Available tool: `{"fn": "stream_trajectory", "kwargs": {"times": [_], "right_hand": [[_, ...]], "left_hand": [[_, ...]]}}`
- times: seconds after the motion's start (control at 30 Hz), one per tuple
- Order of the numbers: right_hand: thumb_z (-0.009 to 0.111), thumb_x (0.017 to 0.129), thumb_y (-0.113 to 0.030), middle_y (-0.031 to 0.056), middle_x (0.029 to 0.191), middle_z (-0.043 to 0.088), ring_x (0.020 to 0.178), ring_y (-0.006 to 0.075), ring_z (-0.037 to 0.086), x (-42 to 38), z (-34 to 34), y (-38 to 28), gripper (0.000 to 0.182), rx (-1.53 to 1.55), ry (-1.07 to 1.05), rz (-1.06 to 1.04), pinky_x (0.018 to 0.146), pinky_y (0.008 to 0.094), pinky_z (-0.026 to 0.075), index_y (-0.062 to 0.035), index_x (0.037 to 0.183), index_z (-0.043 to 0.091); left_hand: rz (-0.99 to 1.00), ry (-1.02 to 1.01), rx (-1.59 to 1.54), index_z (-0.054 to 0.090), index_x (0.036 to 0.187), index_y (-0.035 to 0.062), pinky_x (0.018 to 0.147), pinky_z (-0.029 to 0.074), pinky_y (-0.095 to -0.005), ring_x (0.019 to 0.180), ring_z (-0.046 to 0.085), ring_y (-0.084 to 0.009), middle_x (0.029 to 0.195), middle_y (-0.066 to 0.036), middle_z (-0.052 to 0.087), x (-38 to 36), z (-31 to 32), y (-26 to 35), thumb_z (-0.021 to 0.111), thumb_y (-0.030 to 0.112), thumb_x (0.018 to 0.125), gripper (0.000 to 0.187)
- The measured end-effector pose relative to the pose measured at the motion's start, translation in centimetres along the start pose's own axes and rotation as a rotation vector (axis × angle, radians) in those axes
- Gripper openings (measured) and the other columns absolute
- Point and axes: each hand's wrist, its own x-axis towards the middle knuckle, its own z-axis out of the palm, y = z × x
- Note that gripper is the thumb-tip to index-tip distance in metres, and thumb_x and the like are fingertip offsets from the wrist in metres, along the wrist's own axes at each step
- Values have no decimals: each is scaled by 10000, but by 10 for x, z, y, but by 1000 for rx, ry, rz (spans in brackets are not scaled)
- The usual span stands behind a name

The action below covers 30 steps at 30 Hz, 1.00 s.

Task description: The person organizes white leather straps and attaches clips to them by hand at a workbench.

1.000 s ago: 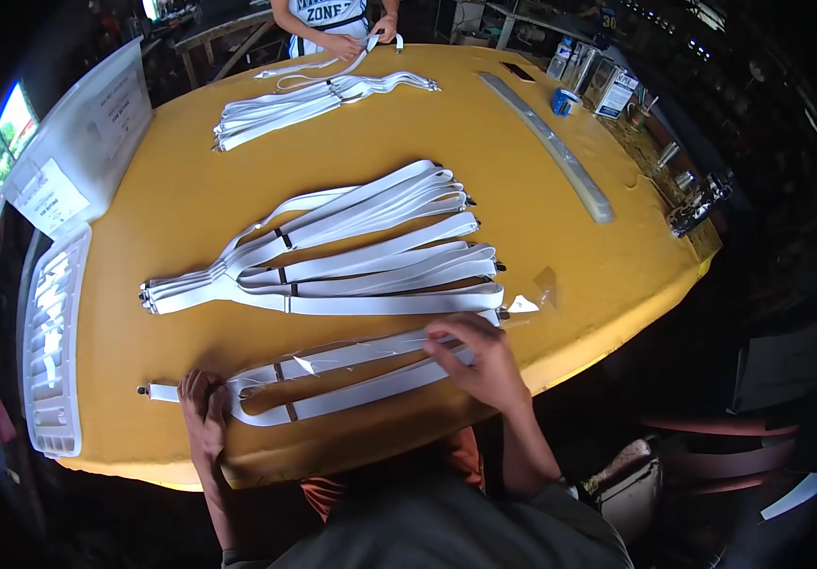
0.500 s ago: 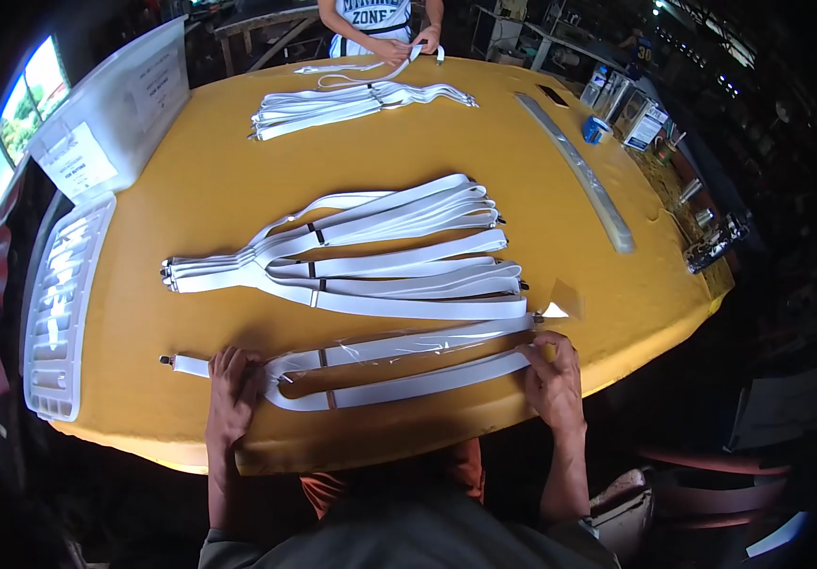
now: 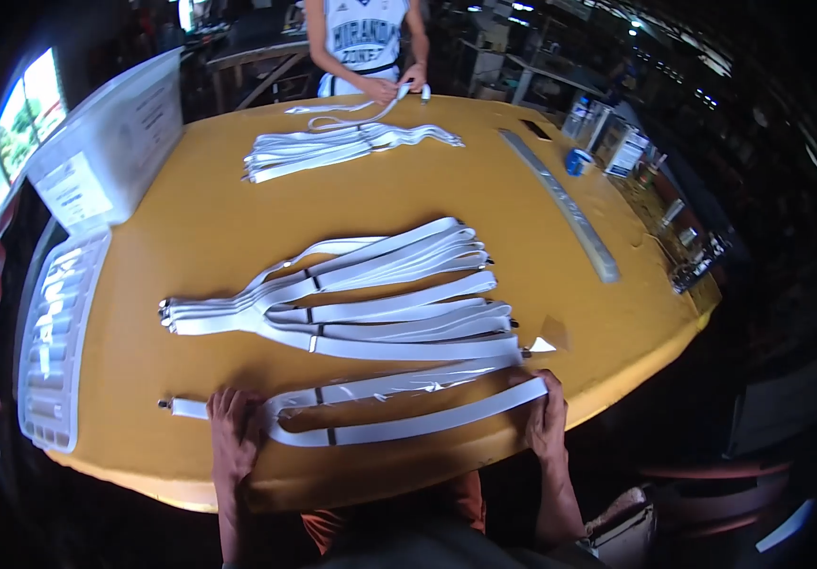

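Observation:
Near the front edge of the yellow table lies a single white suspender [image 3: 427,420] with dark slides, a strip of clear plastic over its upper strap. My left hand [image 3: 236,427] presses on its joined left part, fingers bent over the strap; a metal clip sticks out to the left. At the other end my right hand [image 3: 548,417] pinches the end of the lower strap. Just beyond lies a fanned bundle of white suspenders [image 3: 380,270], its clips gathered at the left.
Across the yellow table [image 3: 238,218], a person [image 3: 366,47] handles a strap behind another suspender bundle [image 3: 351,147]. A clear bin [image 3: 110,142] and a plastic tray [image 3: 62,341] stand left. At right are a long wrapped strip [image 3: 560,204], blue tape [image 3: 578,162] and cans [image 3: 624,152].
The view has tilted up, so the table sits lower in the picture. My right hand has lifted the lower strap's end slightly and its fingers have closed in on it.

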Motion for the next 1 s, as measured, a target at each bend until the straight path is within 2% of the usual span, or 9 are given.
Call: {"fn": "stream_trajectory", "kwargs": {"times": [0.13, 0.2, 0.33, 0.5, 0.6, 0.67, 0.77, 0.9, 1.0], "right_hand": [[497, 990, 28, 51, 942, 614, 914, 161, 617, 10, -11, -13, 315, 130, 89, 53, 882, 299, 478, -29, 1297, 535], [604, 926, 47, 46, 997, 628, 963, 143, 606, 21, -32, -17, 321, 345, -295, 185, 863, 295, 484, -35, 1237, 609], [692, 813, 67, 37, 1031, 654, 963, 145, 617, 45, -56, 3, 427, 16, -630, 118, 853, 299, 496, -72, 1216, 675], [851, 822, -157, 67, 1054, 692, 897, 129, 679, 74, -92, 11, 484, 137, -757, 397, 788, 277, 544, -23, 1245, 659], [798, 856, -179, 8, 811, 710, 740, 77, 647, 125, -138, 33, 330, -188, -402, 424, 690, 247, 530, -50, 1144, 704], [752, 869, -214, 57, 701, 674, 641, 120, 633, 179, -161, 103, 190, -363, -32, 281, 591, 308, 506, -63, 983, 736], [783, 837, -346, 111, 757, 727, 727, 253, 719, 259, -183, 209, 298, -480, 350, 370, 709, 358, 565, -74, 954, 757], [832, 787, -325, 117, 812, 741, 728, 230, 715, 290, -173, 253, 349, -941, 564, 224, 690, 331, 567, -42, 976, 750], [871, 715, -355, 136, 875, 757, 787, 297, 729, 299, -169, 263, 402, -882, 405, 503, 766, 353, 579, -38, 937, 762]], "left_hand": [[20, 2, 3, 596, 982, 30, 989, 350, -496, 964, 516, -377, 944, -162, 576, -2, 4, -6, 544, 127, 805, 208], [27, 1, 15, 589, 978, 21, 998, 347, -499, 977, 510, -386, 946, -169, 568, -3, 7, -10, 528, 135, 791, 227], [-74, -29, 35, 588, 962, 9, 985, 344, -493, 971, 498, -382, 938, -174, 555, -3, 9, -6, 518, 192, 822, 241], [-47, -46, 21, 579, 951, 6, 970, 345, -474, 970, 491, -364, 936, -167, 550, -3, 11, -13, 516, 193, 827, 233], [-21, -22, -41, 596, 935, 8, 959, 382, -459, 1007, 528, -355, 956, -158, 594, 0, 17, -26, 510, 223, 855, 245], [-6, -5, -109, 612, 920, 10, 949, 420, -444, 1044, 564, -346, 976, -150, 639, -1, 20, -35, 504, 252, 884, 268], [2, 10, -148, 627, 918, 16, 933, 445, -430, 1052, 586, -340, 995, -143, 658, -2, 25, -41, 530, 260, 892, 264], [-38, 16, -139, 653, 944, 38, 891, 468, -401, 1007, 600, -333, 1029, -131, 644, -10, 22, -47, 643, 233, 866, 210], [-101, 18, -130, 672, 964, 55, 859, 485, -379, 973, 611, -328, 1054, -122, 634, -16, 19, -51, 728, 213, 847, 205]]}}
